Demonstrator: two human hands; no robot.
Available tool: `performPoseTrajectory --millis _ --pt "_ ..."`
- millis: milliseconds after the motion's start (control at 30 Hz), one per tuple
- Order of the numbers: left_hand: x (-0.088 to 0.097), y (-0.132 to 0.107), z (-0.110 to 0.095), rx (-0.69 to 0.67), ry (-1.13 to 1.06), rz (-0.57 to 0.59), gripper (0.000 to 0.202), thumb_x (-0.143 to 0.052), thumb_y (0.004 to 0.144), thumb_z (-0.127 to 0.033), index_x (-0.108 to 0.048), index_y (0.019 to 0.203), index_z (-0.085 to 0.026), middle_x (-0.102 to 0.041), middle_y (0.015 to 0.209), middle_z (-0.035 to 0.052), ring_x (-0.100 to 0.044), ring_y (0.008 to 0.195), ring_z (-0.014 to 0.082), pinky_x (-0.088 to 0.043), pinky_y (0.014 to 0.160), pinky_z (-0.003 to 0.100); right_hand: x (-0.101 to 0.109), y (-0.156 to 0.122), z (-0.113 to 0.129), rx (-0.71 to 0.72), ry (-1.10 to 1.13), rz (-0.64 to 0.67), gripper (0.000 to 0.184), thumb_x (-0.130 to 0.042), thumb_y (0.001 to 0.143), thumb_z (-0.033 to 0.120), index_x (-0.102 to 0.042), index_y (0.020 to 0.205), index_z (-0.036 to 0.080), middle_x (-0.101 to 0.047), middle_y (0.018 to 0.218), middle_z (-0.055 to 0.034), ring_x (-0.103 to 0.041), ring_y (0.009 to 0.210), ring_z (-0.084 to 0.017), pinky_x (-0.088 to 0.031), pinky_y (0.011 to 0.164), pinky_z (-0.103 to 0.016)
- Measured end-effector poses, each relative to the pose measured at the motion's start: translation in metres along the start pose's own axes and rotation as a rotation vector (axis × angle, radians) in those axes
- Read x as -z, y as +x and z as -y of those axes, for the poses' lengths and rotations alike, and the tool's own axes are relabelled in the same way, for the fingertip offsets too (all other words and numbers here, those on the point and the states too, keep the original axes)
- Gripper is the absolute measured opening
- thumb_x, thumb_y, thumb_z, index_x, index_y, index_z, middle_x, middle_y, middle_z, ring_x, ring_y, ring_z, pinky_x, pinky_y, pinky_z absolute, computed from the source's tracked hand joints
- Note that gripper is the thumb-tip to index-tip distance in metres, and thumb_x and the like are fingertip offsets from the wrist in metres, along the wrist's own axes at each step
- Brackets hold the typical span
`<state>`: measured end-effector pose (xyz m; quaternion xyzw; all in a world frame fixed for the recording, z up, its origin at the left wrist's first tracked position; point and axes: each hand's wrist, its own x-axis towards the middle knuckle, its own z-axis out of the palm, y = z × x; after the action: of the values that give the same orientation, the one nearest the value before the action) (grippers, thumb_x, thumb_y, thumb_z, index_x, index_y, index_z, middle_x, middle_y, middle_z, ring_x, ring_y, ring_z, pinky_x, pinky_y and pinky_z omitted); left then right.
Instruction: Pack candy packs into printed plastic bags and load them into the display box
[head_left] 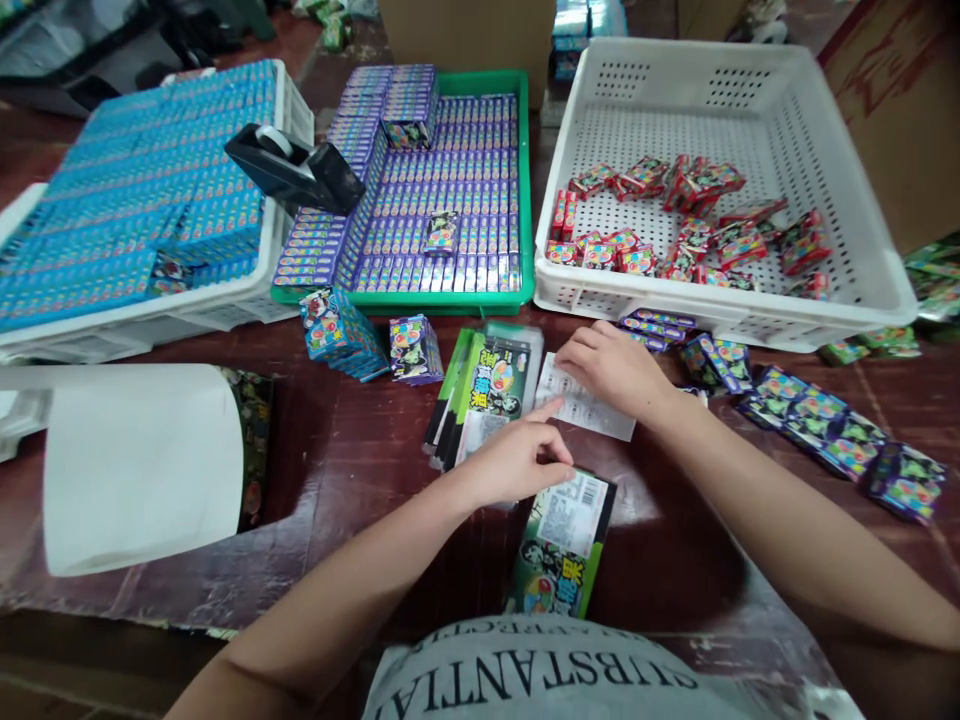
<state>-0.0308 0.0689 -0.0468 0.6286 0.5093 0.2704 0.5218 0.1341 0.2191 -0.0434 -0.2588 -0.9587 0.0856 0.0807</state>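
Observation:
My left hand (517,462) hovers at the upper end of a flat green and black candy packet (559,550), which bears a white barcode label. Its index finger points toward a white sheet of small printed stickers (600,408), while thumb and another finger meet in a pinch; what is between them, if anything, is too small to make out. At the sheet's upper left, my right hand (611,368) grips the edge with bent fingers. Left of the sheet lies a stack of similar green and black packets (491,385), partly covered by my left hand.
Behind are a white crate of blue boxes (289,100), a green tray of purple boxes (525,200) with a black tape dispenser (296,170), and a white crate of red boxes (862,220). Purple boxes (817,420) line the right; a curled white sheet (142,460) lies left.

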Motion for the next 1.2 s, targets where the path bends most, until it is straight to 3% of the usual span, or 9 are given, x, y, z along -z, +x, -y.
performPoseTrajectory --millis 100,200,300,400,600,700,900,1033,1200 --pt "0.001 0.001 0.001 -0.013 0.023 -0.007 0.006 -0.073 0.081 -0.018 -0.071 0.078 -0.022 -0.071 0.125 0.0156 -0.055 0.137 0.0304 -0.054 0.084 0.037 0.01 -0.02 0.013 0.046 0.147 0.017 0.023 -0.052 0.102 0.029 -0.074 0.1 0.022 -0.07 0.097 -0.0091 -0.053 0.093 -0.025 -0.043 0.084 -0.041" --pt "0.002 -0.002 0.0 -0.053 0.036 -0.035 0.003 -0.072 0.081 -0.019 -0.072 0.08 -0.022 -0.073 0.118 0.012 -0.068 0.116 0.0278 -0.054 0.084 0.037 0.033 -0.044 0.027 -0.014 0.587 0.073 0.02 -0.054 0.101 0.036 -0.071 0.101 0.024 -0.07 0.098 -0.0053 -0.058 0.094 -0.022 -0.046 0.085 -0.038" --pt "0.002 -0.009 -0.004 -0.05 -0.019 -0.029 0.003 -0.07 0.083 -0.022 -0.072 0.085 -0.022 -0.075 0.102 0.0071 -0.072 0.094 0.0227 -0.055 0.083 0.037 0.053 -0.063 0.036 -0.138 1.14 0.321 0.024 -0.06 0.097 0.035 -0.061 0.118 0.024 -0.068 0.096 -0.0019 -0.062 0.087 -0.017 -0.051 0.077 -0.032" --pt "0.0 -0.016 -0.01 -0.01 -0.104 -0.007 0.008 -0.069 0.083 -0.025 -0.073 0.09 -0.022 -0.076 0.088 0.0044 -0.07 0.077 0.0187 -0.056 0.074 0.033 0.057 -0.071 0.04 -0.188 1.402 0.492 0.038 -0.065 0.091 0.028 -0.052 0.126 0.022 -0.062 0.088 0.0015 -0.059 0.077 -0.013 -0.049 0.065 -0.026" --pt "-0.002 -0.024 -0.021 0.004 -0.159 -0.057 0.011 -0.071 0.079 -0.025 -0.074 0.089 -0.022 -0.074 0.081 0.0035 -0.069 0.074 0.0187 -0.057 0.07 0.032 0.039 -0.078 0.049 -0.209 1.161 0.426 0.058 -0.067 0.086 0.024 -0.044 0.14 0.023 -0.062 0.081 0.0035 -0.055 0.065 -0.012 -0.046 0.056 -0.024" --pt "-0.001 -0.028 -0.021 0.015 -0.149 -0.071 0.012 -0.071 0.08 -0.026 -0.073 0.091 -0.022 -0.074 0.081 0.0038 -0.069 0.074 0.0185 -0.057 0.071 0.033 0.036 -0.089 0.06 -0.216 0.919 0.236 0.084 -0.07 0.087 0.027 -0.026 0.158 0.028 -0.066 0.094 -0.0009 -0.06 0.074 -0.016 -0.051 0.066 -0.031" --pt "0.005 -0.037 -0.024 0.017 -0.142 -0.032 0.012 -0.073 0.082 -0.032 -0.069 0.087 -0.021 -0.073 0.083 0.004 -0.068 0.075 0.0185 -0.055 0.071 0.034 0.027 -0.117 0.099 -0.128 0.495 -0.113 0.077 -0.06 0.098 0.025 -0.019 0.161 0.043 -0.074 0.103 -0.0011 -0.059 0.092 -0.026 -0.045 0.085 -0.045" --pt "0.007 -0.038 -0.028 -0.015 -0.036 0.01 0.022 -0.082 0.074 -0.032 -0.066 0.085 -0.022 -0.07 0.08 0.0007 -0.066 0.072 0.0173 -0.052 0.065 0.029 0.014 -0.121 0.121 -0.224 0.501 -0.135 0.082 -0.055 0.1 0.024 -0.006 0.163 0.039 -0.075 0.113 -0.003 -0.06 0.098 -0.028 -0.045 0.089 -0.05" --pt "0.032 -0.061 -0.02 0.01 -0.204 0.018 0.04 -0.076 0.08 -0.025 -0.064 0.119 -0.026 -0.073 0.102 0.0047 -0.071 0.094 0.0214 -0.057 0.074 0.03 0.008 -0.147 0.131 -0.413 0.765 -0.321 0.082 -0.061 0.096 0.028 -0.013 0.162 0.039 -0.062 0.137 -0.0071 -0.056 0.124 -0.03 -0.042 0.108 -0.056"
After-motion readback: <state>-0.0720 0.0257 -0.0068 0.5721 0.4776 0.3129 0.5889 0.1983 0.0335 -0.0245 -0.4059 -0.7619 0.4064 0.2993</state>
